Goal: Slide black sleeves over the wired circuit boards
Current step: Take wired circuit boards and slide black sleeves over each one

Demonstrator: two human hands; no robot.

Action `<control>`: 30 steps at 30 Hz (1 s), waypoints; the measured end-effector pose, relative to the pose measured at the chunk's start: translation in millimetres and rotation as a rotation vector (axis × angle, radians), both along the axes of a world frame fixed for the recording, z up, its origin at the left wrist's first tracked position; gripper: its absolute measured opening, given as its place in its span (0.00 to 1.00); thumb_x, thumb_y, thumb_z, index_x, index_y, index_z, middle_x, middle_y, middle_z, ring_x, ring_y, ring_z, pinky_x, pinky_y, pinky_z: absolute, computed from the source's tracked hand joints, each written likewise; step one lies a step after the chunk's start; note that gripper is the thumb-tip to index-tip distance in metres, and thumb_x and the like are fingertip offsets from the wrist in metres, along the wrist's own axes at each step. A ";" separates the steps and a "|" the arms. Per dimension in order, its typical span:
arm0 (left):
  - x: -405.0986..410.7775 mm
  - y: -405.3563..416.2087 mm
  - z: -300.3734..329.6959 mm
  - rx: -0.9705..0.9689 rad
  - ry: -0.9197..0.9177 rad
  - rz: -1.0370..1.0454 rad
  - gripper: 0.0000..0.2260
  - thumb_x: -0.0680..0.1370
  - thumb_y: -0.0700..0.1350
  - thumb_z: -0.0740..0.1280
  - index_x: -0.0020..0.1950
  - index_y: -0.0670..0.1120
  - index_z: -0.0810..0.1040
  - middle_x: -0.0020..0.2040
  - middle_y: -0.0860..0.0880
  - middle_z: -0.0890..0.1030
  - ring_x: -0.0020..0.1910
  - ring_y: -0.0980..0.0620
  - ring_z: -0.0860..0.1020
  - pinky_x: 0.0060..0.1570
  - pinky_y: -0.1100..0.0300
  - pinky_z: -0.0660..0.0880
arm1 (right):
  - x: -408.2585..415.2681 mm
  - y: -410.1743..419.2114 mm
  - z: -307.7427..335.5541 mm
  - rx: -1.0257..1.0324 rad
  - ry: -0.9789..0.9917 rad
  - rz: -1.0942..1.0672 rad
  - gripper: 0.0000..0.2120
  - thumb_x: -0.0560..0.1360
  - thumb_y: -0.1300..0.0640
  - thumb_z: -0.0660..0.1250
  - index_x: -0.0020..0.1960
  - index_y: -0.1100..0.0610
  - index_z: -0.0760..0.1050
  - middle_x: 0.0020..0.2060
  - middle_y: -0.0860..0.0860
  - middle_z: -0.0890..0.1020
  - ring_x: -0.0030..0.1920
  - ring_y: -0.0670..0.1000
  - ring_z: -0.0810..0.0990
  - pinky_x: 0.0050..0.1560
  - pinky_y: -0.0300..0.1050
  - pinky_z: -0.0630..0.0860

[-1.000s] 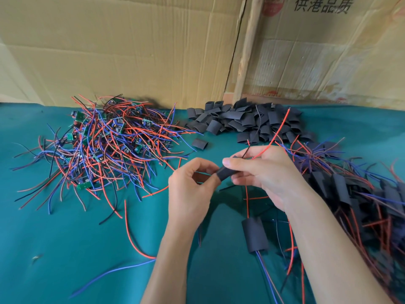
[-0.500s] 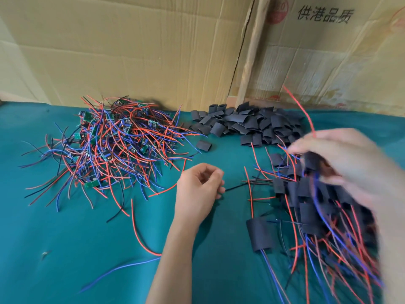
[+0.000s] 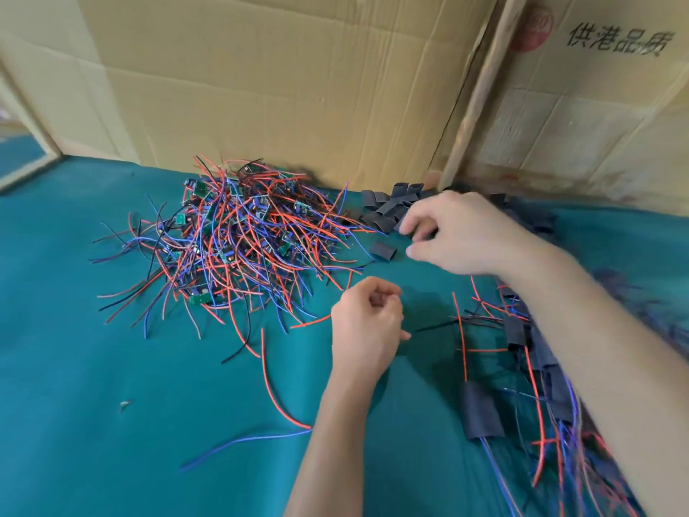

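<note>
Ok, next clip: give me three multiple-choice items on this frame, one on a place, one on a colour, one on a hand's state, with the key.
1. Where does the pile of empty black sleeves lie?
A. At the back by the cardboard wall
B. At the table's near edge
C. Under the left hand

2. What colour is the cloth on the table?
A. White
B. Teal green
C. Yellow

3. What is the left hand doing?
A. Gripping a circuit board
B. Lying flat on the cloth
C. Loosely curled, holding nothing visible

Key:
1 A: the sleeves sit just below the cardboard, where the right hand reaches.
2 B: teal green shows all around the pile of wired boards.
3 C: its fingers curl inward and no board or sleeve shows in them.
</note>
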State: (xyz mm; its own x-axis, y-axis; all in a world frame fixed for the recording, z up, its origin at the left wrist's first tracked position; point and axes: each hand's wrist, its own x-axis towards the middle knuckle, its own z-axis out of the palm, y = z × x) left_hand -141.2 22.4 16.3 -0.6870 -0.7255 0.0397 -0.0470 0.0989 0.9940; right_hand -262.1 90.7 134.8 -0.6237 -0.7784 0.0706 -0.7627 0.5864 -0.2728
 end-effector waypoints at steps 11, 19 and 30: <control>3.5 -3.8 6.9 0.079 -0.010 0.018 0.08 0.77 0.37 0.63 0.45 0.45 0.82 0.35 0.47 0.81 0.24 0.55 0.80 0.25 0.65 0.74 | -25.2 -69.6 -81.5 -0.059 -0.069 -0.180 0.11 0.73 0.63 0.69 0.41 0.46 0.80 0.41 0.46 0.77 0.56 0.57 0.77 0.48 0.44 0.68; 3.6 -3.6 9.2 0.087 -0.001 0.020 0.08 0.77 0.36 0.63 0.45 0.42 0.82 0.39 0.40 0.83 0.26 0.53 0.79 0.26 0.70 0.73 | -19.3 -78.2 -86.3 -0.066 -0.116 -0.160 0.09 0.75 0.49 0.71 0.41 0.51 0.75 0.46 0.52 0.78 0.56 0.56 0.74 0.49 0.46 0.68; 0.6 -6.2 7.6 0.281 0.113 0.018 0.07 0.81 0.38 0.62 0.57 0.43 0.77 0.40 0.47 0.80 0.31 0.54 0.81 0.41 0.49 0.84 | 9.2 -0.6 -42.4 -0.534 -0.507 -0.208 0.09 0.70 0.49 0.74 0.39 0.54 0.79 0.27 0.51 0.76 0.31 0.54 0.70 0.35 0.48 0.66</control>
